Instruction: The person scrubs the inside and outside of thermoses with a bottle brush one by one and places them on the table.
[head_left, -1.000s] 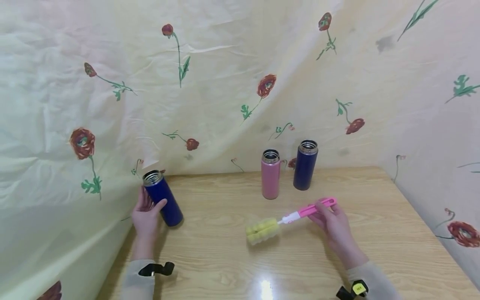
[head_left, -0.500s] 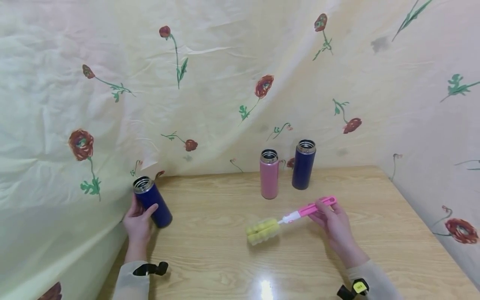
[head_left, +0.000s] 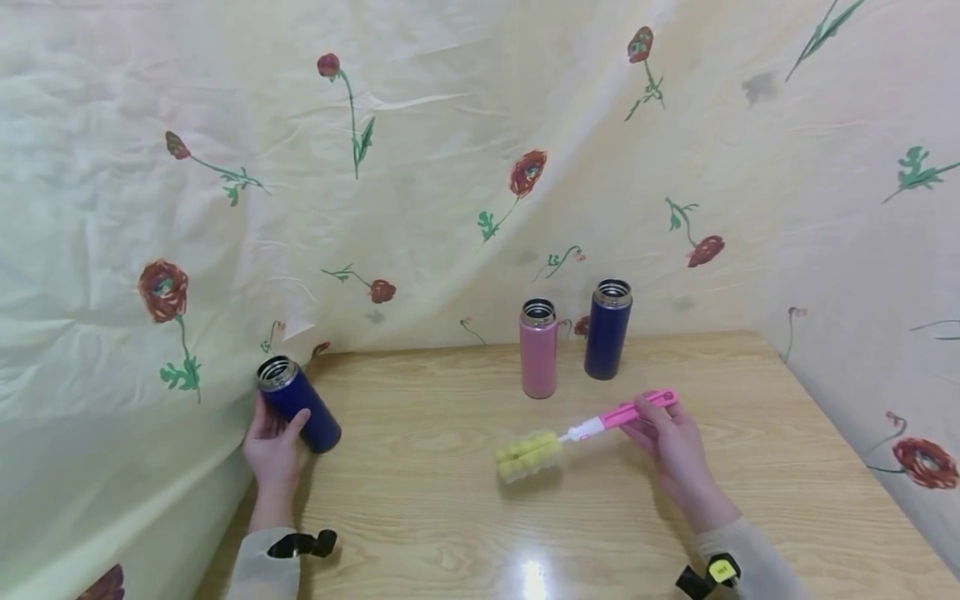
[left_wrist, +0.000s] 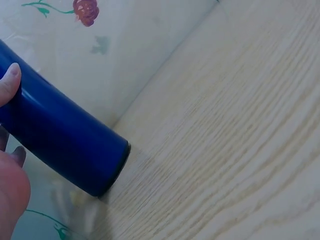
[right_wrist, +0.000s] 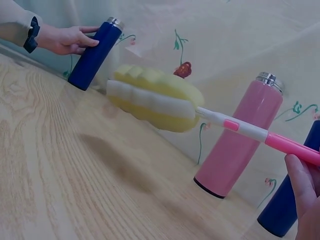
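Note:
My left hand point(head_left: 272, 448) grips a dark blue bottle point(head_left: 309, 417) at the table's left side, thumb across its front. The bottle is uncapped, its steel mouth leaning left in the head view, and its base point(left_wrist: 107, 170) is right at the tabletop in the left wrist view. With my right hand point(head_left: 678, 454) I pinch the pink handle point(head_left: 637, 410) of a bottle brush. Its yellow and white sponge head point(right_wrist: 155, 102) points left, held over the table with a shadow below it.
An uncapped pink bottle point(head_left: 538, 358) stands upright near the back edge of the wooden table point(head_left: 420, 517). Just right of it is another uncapped dark blue bottle point(head_left: 607, 337). A flowered cloth point(head_left: 420, 167) hangs behind the table and along both sides.
My left hand has carried the blue bottle left and slightly nearer, with most of that movement in the first half second. The brush in my right hand has barely shifted.

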